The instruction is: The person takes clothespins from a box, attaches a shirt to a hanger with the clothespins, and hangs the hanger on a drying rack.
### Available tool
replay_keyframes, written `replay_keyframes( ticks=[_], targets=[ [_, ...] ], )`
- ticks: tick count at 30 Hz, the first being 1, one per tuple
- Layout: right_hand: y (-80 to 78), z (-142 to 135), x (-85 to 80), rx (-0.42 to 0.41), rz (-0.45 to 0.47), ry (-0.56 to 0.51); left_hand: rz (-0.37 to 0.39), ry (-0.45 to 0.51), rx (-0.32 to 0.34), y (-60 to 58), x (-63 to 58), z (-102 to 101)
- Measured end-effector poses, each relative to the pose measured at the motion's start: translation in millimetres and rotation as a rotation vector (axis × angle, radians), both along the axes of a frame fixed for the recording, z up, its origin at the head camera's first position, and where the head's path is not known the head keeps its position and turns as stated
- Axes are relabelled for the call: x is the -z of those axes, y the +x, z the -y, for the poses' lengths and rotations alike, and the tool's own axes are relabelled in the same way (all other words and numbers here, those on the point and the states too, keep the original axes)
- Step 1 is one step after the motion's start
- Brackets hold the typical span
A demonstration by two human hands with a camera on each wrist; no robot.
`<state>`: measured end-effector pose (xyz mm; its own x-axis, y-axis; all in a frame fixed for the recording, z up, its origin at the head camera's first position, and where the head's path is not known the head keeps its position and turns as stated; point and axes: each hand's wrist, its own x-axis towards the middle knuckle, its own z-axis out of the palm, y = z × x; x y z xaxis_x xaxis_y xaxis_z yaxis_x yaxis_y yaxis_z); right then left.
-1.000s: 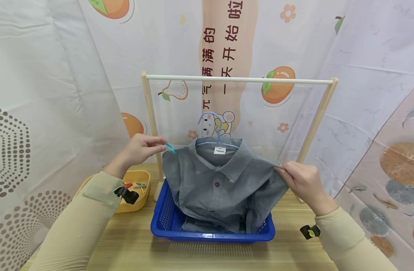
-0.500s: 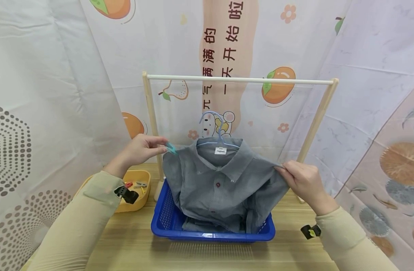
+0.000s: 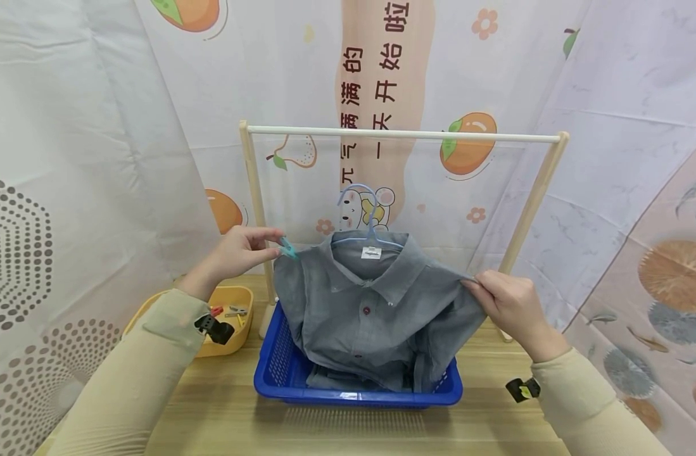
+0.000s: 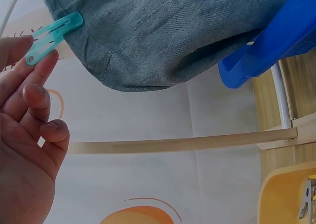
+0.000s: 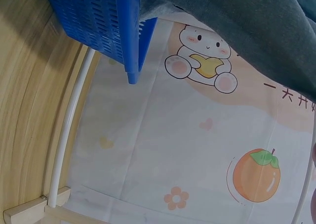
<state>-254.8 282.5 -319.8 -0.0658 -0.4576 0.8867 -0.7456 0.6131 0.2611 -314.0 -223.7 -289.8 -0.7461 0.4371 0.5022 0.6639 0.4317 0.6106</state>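
A grey button-up shirt [image 3: 376, 323] is on a light blue hanger [image 3: 373, 215], its hook rising above the collar. My left hand [image 3: 240, 252] pinches a teal clothespin [image 3: 289, 247] by its handle end, thumb on one side and forefinger on the other. In the left wrist view, the clothespin's jaws overlap the edge of the shirt's shoulder. My right hand [image 3: 508, 303] pinches the opposite shoulder and draws the cloth out to the side. The lower part of the shirt hangs into a blue basket [image 3: 356, 398]. Most of the right hand lies outside the right wrist view.
Behind the basket stands a wooden rack with a white horizontal bar [image 3: 404, 133], above the hanger hook. Left of it, a yellow bin [image 3: 234, 346] holds several clothespins [image 3: 236, 312], partly hidden by the left sleeve. A printed curtain [image 3: 302, 69] closes off the back.
The hanger hook has risen slightly and shifted a little to the right. Both hands keep their hold and stay almost in place.
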Motion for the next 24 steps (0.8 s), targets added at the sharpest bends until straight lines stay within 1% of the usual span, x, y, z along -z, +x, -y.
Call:
replay_keyframes(
  ticks=[6,11,21,24],
  targets=[
    [0.4,0.5,-0.4,-0.002,-0.001,0.0,0.023,0.024,0.002,0.3,-0.3,0.3],
    [1.1,0.8,-1.2,-0.007,0.002,-0.002,0.026,0.033,0.012,0.3,-0.2,0.3],
    [2.6,1.9,-3.0,-0.026,0.002,-0.004,0.002,0.039,0.036,1.4,1.2,1.5],
    [2.9,2.1,-3.3,-0.026,0.002,-0.004,-0.004,0.032,0.033,2.3,0.8,1.3]
  ],
)
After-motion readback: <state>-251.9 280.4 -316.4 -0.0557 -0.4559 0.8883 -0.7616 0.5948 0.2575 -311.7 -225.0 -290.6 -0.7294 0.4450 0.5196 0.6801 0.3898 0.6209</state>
